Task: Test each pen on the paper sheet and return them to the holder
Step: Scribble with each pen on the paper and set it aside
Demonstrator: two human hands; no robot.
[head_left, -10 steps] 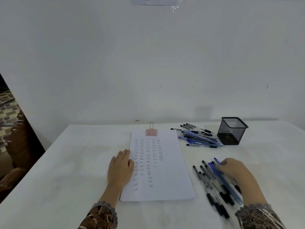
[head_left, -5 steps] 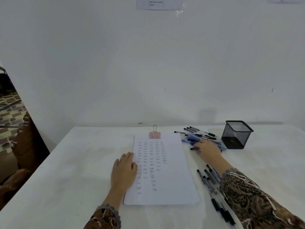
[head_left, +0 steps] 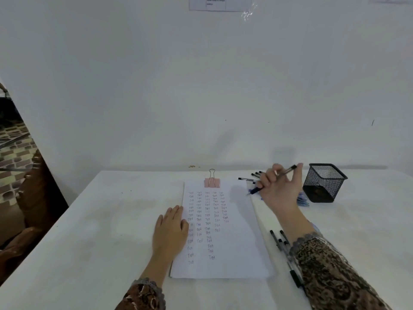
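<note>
A white paper sheet (head_left: 232, 247) with columns of handwritten test words lies in the middle of the table, held by a pink binder clip (head_left: 211, 181) at its top. My left hand (head_left: 171, 231) rests flat on the sheet's left edge. Raised above the far pile of pens (head_left: 252, 177), my right hand (head_left: 279, 189) grips a pen (head_left: 287, 170) that points up and right toward the black mesh holder (head_left: 324, 183). Blue pens (head_left: 302, 201) peek out beneath that hand. More black pens (head_left: 282, 242) lie by my right forearm.
The white table (head_left: 111, 220) stands against a white wall. Its left edge runs diagonally, with a patterned floor and brown furniture (head_left: 33, 198) beyond. A taped paper notice (head_left: 220, 3) hangs high on the wall.
My right hand went from the near pens to the far pile, then lifted off it gripping a pen. The left hand stayed on the sheet.
</note>
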